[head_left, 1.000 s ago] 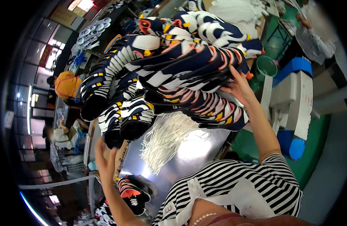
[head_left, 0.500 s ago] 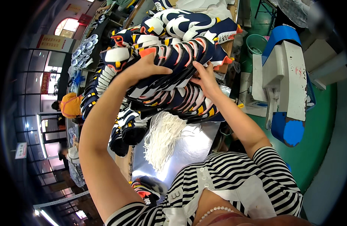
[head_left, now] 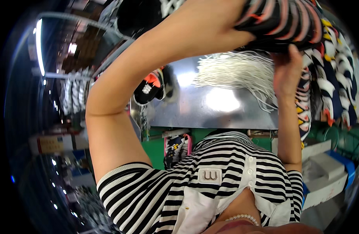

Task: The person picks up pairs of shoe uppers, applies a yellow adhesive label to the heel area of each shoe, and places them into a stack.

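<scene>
A nested stack of dark shoe uppers (head_left: 290, 21) with salmon-pink edges is held up at the top right, slightly blurred. My left hand (head_left: 228, 27) grips its left end, the fingers partly cut off by the upper edge and hidden. From below, my right hand (head_left: 286, 72) supports the stack with its thumb up against the underside. Beneath the stack, a bundle of white shoelaces (head_left: 234, 72) lies on the shiny metal tabletop (head_left: 171, 113). A black shoe with orange lining (head_left: 150, 87) sits at the tabletop's left, below my left forearm.
More navy, white and yellow shoe uppers (head_left: 331, 78) lie in rows at the far right. A blue-and-white machine (head_left: 327, 171) stands at the lower right. Below the table's front edge is a pink-edged holder with shoe pieces (head_left: 177, 150). Another black shoe (head_left: 138, 15) appears at the top left.
The view has swung round to the left and closer to the metal tabletop. The stack of uppers has been lifted off the pile and carried along between both hands.
</scene>
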`<state>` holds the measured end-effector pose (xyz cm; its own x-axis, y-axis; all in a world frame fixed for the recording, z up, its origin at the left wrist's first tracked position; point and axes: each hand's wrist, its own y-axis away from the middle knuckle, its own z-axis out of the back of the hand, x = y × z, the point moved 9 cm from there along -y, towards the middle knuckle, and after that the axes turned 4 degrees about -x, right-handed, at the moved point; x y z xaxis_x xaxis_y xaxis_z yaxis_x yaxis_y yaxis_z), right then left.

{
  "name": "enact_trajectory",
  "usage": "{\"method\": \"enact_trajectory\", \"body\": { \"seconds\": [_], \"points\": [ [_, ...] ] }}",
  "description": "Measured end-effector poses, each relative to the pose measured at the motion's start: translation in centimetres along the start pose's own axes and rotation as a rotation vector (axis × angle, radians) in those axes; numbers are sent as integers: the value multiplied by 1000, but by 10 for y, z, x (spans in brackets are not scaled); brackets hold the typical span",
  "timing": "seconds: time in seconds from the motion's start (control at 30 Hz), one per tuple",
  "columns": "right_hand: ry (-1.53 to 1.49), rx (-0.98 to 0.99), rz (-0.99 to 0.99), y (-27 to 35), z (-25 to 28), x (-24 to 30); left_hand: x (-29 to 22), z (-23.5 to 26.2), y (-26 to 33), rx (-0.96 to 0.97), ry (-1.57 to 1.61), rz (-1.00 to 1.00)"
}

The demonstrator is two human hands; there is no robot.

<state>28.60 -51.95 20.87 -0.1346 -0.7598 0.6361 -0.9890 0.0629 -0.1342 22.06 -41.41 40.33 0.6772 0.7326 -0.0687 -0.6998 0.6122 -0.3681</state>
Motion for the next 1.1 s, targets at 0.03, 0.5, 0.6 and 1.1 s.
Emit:
{"method": "enact_trajectory", "body": {
  "seconds": [0.03, 0.5, 0.6, 1.1],
  "points": [
    [2, 65, -63, 11, -36, -26, 12, 17, 34, -38, -48, 47],
    [93, 581, -1260, 326, -212, -491, 153, 19, 540, 160, -101, 1440],
    [294, 503, -1277, 304, -184, -539, 187, -39, 572, 28, -78, 1526],
    [760, 536, -1023, 163, -35, -356, 241, -69, 572, -293, -55, 1291]
  ]
}}
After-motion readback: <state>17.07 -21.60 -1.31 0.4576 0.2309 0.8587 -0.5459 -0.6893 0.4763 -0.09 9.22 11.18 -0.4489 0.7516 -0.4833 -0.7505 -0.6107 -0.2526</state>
